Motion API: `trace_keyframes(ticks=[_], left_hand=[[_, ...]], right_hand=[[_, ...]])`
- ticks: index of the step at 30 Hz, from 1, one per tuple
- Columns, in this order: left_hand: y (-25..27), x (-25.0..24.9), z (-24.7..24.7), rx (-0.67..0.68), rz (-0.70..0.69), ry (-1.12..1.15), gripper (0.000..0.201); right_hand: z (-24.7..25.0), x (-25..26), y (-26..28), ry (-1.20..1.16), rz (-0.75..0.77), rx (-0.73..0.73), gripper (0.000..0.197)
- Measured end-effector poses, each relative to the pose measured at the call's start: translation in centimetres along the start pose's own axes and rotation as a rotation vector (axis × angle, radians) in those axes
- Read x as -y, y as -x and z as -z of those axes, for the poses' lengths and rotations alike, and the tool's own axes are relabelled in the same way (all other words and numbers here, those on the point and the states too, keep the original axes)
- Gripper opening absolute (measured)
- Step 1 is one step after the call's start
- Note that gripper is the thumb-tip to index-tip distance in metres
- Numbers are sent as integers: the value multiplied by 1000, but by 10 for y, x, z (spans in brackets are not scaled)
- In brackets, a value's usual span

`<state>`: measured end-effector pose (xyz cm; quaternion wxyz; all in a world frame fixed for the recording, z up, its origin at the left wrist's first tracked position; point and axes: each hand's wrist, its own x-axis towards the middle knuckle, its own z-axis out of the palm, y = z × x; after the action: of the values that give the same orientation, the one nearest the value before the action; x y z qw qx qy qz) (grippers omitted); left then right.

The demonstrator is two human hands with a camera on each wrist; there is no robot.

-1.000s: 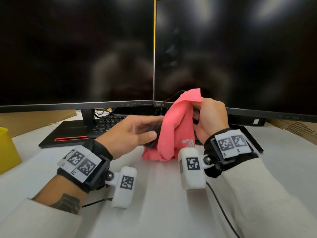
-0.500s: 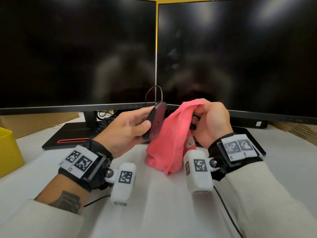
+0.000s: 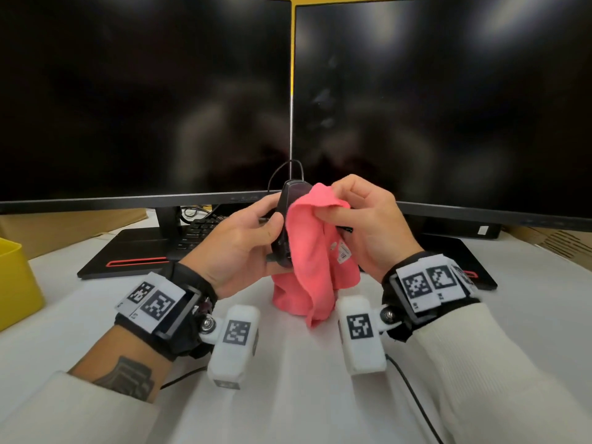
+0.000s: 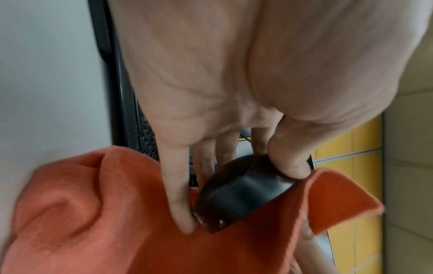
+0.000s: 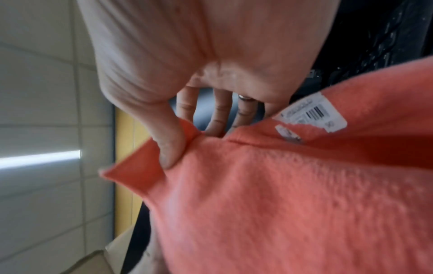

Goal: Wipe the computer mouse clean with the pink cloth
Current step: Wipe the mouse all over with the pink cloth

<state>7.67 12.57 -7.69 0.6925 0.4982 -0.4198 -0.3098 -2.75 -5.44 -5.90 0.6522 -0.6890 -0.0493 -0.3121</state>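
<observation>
My left hand (image 3: 253, 238) grips the black computer mouse (image 3: 288, 216) on edge above the desk, thumb on one side and fingers on the other. In the left wrist view the mouse (image 4: 243, 191) sits between thumb and fingers, with the pink cloth (image 4: 105, 222) against its far face. My right hand (image 3: 362, 219) pinches the top edge of the pink cloth (image 3: 314, 257) between thumb and fingers and holds it over the mouse's right side. The cloth (image 5: 281, 194) hangs down to the desk; a white barcode label (image 5: 314, 115) is on it. The mouse's cord loops up behind.
Two dark monitors (image 3: 144, 100) stand close behind the hands. A black keyboard (image 3: 198, 229) lies under the left monitor on a black stand base (image 3: 128, 254). A yellow bin (image 3: 16, 283) sits at the far left on the white desk (image 3: 288, 395). A cable trails at lower right.
Both hands rose a little. The right hand brought the cloth's top edge over the mouse, which the left hand now holds more upright.
</observation>
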Motion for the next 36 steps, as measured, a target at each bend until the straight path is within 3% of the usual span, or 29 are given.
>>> trace_keyframes(ticks=[2,8,12,17,22,26,28,32,34,36], left_hand=[[0,1,-2,17,17,-7,48],[2,1,-2,-4,-8,-68,50],[2,2,-1,-21,-41,-152,50],[3,3,3,-11,-33,-170,55],[2,2,3,20,-31,-108,58],[2,6,2,29,-18,-127,57],[2,6,3,35,-14,-127,56],[2,4,5,18,-16,-91,57],[2,4,4,13,-17,-86,58],[2,4,3,19,-17,-92,58]], right_hand=[[-2,-5,0,109,90,-54,16],[-8,-5,3,124,206,-160,28],[-12,-1,6,56,142,-169,29],[-6,-6,2,-162,-53,-165,24],[-3,-10,0,-186,2,-153,19],[-6,-11,1,-56,27,-106,49],[-5,-10,0,-84,14,-122,44],[-1,-10,-2,-182,-9,-155,12],[-1,-10,-2,-177,-3,-140,14],[-4,-11,0,-165,-4,-98,29]])
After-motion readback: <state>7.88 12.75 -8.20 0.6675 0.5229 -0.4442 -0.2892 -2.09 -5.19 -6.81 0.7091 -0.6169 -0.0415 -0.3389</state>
